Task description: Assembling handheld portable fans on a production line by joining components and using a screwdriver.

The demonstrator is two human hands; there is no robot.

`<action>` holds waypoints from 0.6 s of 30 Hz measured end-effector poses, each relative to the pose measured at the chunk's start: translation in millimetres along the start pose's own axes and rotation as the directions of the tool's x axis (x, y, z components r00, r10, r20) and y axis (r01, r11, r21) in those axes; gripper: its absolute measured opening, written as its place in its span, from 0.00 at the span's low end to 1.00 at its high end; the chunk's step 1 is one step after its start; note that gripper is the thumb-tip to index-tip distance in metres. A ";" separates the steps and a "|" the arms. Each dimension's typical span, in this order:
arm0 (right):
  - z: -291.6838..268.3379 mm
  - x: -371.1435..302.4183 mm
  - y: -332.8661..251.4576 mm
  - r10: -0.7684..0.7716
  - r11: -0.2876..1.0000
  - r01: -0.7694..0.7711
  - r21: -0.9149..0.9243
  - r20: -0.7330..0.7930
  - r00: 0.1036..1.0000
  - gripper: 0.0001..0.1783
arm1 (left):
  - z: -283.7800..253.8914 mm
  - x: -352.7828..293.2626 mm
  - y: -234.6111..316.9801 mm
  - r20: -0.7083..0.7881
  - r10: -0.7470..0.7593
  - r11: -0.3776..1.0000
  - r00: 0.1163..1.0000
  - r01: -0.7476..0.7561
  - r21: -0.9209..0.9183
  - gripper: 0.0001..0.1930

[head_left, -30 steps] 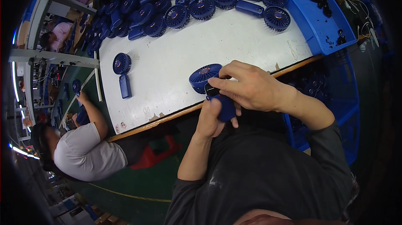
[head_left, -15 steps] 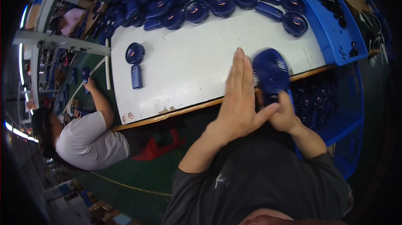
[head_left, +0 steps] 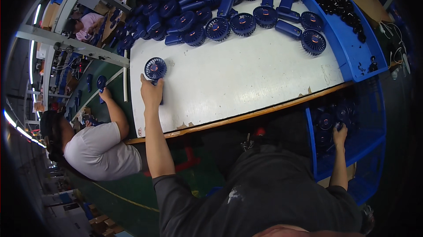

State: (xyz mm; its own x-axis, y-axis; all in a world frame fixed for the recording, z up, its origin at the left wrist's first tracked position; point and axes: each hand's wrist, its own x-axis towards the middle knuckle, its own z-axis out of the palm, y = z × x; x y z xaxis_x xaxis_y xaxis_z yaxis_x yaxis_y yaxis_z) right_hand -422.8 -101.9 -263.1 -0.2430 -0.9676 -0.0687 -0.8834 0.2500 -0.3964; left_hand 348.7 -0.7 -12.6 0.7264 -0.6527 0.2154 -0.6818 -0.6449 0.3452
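At the left end of the white table, my left hand is closed round the handle of a dark blue handheld fan. The fan's round grille faces up, above my fingers. My right hand reaches down into the blue crate beside the table. Its fingers are closed on the end of a dark blue fan handle among several other fans; the rest of that fan is hard to make out.
Many blue handheld fans lie heaped along the table's far side. A blue bin of small black parts stands at its right. On the left, a co-worker in a grey shirt holds another fan. A metal frame rises nearby.
My hands have parted from in front of my chest. The left went to the fan at the table's left and took hold of it; the right moved with its fan down into the crate.
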 end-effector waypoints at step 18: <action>-100.2 -118.3 -381.9 -0.946 0.303 0.721 0.624 0.106 0.306 0.21 | 51.1 -184.1 225.3 0.698 0.485 -0.254 0.527 0.849 -0.464 0.37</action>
State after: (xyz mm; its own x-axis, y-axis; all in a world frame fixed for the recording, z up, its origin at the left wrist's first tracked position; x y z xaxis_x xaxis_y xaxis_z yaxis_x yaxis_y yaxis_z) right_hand -96.8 -79.4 -11.8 0.8038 -0.5366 0.2569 -0.1929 -0.6436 -0.7406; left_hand 57.0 -46.1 -21.2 -0.0085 -0.9344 -0.3561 0.8298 -0.2053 0.5189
